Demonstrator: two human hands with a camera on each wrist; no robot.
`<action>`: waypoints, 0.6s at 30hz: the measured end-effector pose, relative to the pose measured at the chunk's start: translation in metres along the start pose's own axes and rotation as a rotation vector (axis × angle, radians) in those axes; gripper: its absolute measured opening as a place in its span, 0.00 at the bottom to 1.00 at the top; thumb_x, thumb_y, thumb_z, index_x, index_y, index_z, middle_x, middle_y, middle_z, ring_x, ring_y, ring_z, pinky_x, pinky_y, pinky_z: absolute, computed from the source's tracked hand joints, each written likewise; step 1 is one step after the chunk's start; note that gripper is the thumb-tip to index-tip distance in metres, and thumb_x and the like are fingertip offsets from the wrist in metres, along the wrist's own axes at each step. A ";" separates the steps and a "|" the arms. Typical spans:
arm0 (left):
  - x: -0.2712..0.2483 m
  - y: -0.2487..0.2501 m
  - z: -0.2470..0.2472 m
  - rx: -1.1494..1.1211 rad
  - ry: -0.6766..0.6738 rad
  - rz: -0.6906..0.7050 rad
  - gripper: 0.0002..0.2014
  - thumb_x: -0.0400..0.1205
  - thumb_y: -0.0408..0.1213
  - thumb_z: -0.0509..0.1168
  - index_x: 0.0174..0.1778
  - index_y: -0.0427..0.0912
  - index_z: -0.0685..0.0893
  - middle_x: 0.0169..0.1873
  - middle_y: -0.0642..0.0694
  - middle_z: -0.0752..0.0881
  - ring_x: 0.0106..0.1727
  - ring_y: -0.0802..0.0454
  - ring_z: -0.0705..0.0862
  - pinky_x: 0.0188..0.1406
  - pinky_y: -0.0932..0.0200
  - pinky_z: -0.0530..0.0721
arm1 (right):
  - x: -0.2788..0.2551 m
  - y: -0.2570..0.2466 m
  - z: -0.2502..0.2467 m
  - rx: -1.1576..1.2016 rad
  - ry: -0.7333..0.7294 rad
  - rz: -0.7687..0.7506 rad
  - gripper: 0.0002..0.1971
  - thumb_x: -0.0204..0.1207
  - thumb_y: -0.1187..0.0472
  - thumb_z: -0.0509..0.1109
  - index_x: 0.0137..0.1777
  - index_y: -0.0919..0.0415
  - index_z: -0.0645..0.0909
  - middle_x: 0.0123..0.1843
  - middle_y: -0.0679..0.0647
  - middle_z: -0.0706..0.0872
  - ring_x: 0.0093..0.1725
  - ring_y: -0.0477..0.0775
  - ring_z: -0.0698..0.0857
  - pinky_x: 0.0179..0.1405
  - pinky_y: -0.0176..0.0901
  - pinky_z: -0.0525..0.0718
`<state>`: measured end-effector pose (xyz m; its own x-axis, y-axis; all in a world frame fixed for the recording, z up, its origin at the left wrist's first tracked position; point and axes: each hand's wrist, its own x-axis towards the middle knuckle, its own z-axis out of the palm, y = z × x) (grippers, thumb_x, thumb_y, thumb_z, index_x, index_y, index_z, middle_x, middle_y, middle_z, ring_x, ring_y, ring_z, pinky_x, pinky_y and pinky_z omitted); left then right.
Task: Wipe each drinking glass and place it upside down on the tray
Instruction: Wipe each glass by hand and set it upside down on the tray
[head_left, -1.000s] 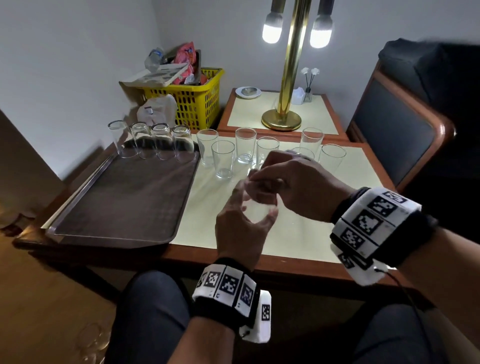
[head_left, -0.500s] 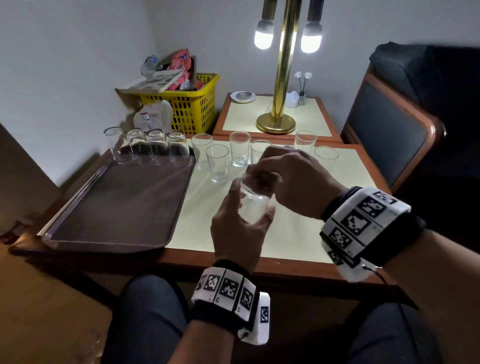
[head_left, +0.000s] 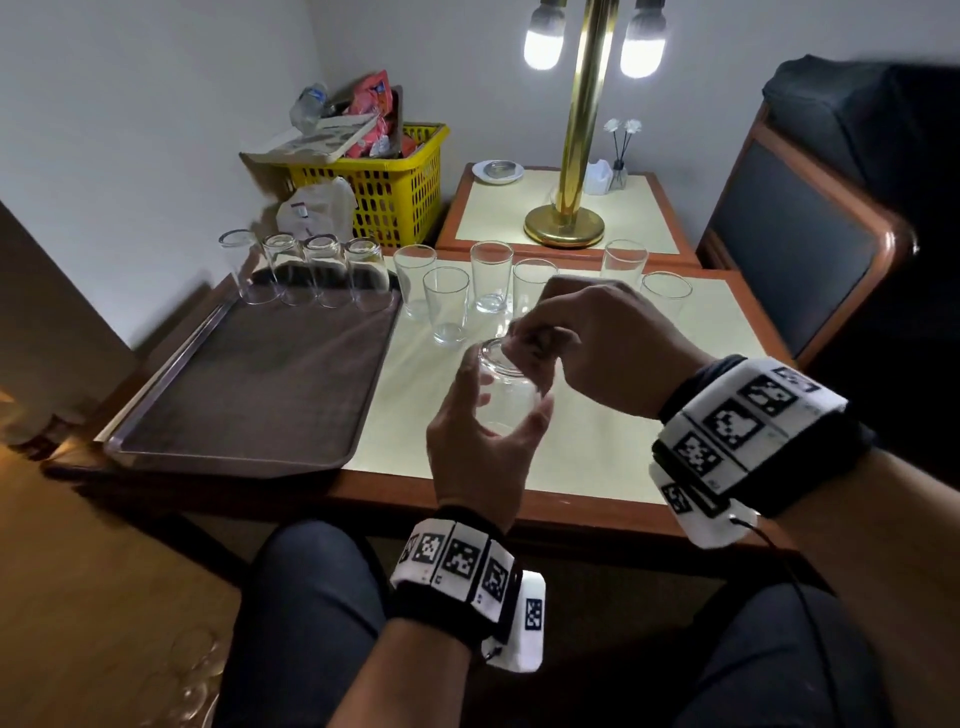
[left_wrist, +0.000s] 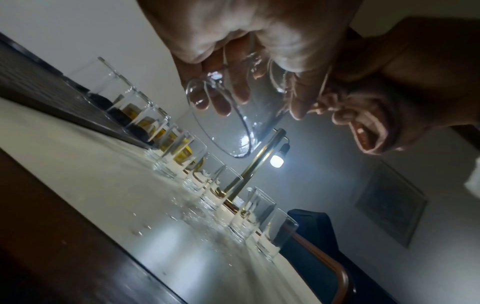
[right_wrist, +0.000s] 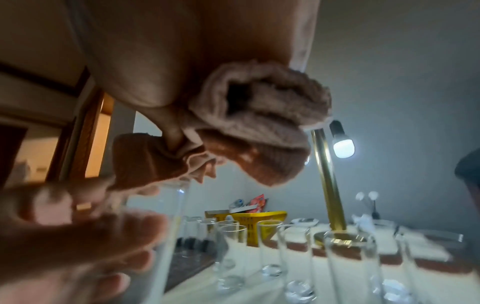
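Observation:
My left hand (head_left: 501, 395) grips a clear drinking glass (head_left: 511, 387) above the table, tilted, with fingers and thumb curled round its side. My right hand (head_left: 535, 340) pinches a pinkish-brown cloth (right_wrist: 259, 127) against the glass's upper end. In the left wrist view the glass (left_wrist: 233, 133) shows below my fingers (left_wrist: 226, 98), with the cloth (left_wrist: 363, 131) beside it. The dark tray (head_left: 249, 395) lies to the left, with several glasses upside down (head_left: 306, 270) along its far edge. Several upright glasses (head_left: 447, 306) stand on the table behind my hands.
A brass lamp (head_left: 566, 228) stands on the side table behind the glasses. A yellow basket (head_left: 395, 192) full of items sits at the back left. A wooden-armed chair (head_left: 795, 244) is to the right. The table's front edge (head_left: 467, 499) lies above my knees.
My right hand has shifted the cloth around the glass's upper end, uncovering more of the glass. My left hand has kept its hold in about the same spot.

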<state>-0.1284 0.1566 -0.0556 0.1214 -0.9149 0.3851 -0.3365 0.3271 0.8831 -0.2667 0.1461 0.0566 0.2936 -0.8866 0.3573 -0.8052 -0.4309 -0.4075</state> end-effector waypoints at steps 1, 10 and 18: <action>-0.002 0.003 0.003 -0.021 -0.023 -0.009 0.42 0.72 0.48 0.83 0.81 0.52 0.74 0.62 0.50 0.89 0.54 0.53 0.88 0.57 0.56 0.86 | 0.000 -0.002 0.003 -0.019 0.018 -0.012 0.10 0.79 0.55 0.73 0.55 0.55 0.93 0.48 0.50 0.88 0.47 0.53 0.86 0.48 0.58 0.89; -0.004 0.000 0.007 -0.023 -0.061 -0.022 0.41 0.71 0.48 0.83 0.81 0.53 0.74 0.58 0.59 0.85 0.52 0.54 0.87 0.50 0.69 0.81 | -0.003 -0.004 0.004 0.027 0.001 -0.001 0.15 0.77 0.47 0.72 0.54 0.54 0.93 0.49 0.49 0.88 0.47 0.51 0.86 0.47 0.58 0.89; -0.004 0.001 0.004 -0.008 -0.080 -0.061 0.42 0.72 0.49 0.83 0.81 0.53 0.73 0.60 0.50 0.89 0.53 0.53 0.88 0.49 0.63 0.82 | -0.004 0.001 0.005 0.043 -0.031 -0.008 0.10 0.80 0.53 0.73 0.53 0.54 0.93 0.49 0.50 0.88 0.47 0.53 0.87 0.48 0.60 0.89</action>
<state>-0.1325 0.1599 -0.0577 0.0662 -0.9491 0.3080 -0.3230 0.2716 0.9066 -0.2666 0.1480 0.0507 0.3160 -0.8876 0.3350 -0.7801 -0.4440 -0.4408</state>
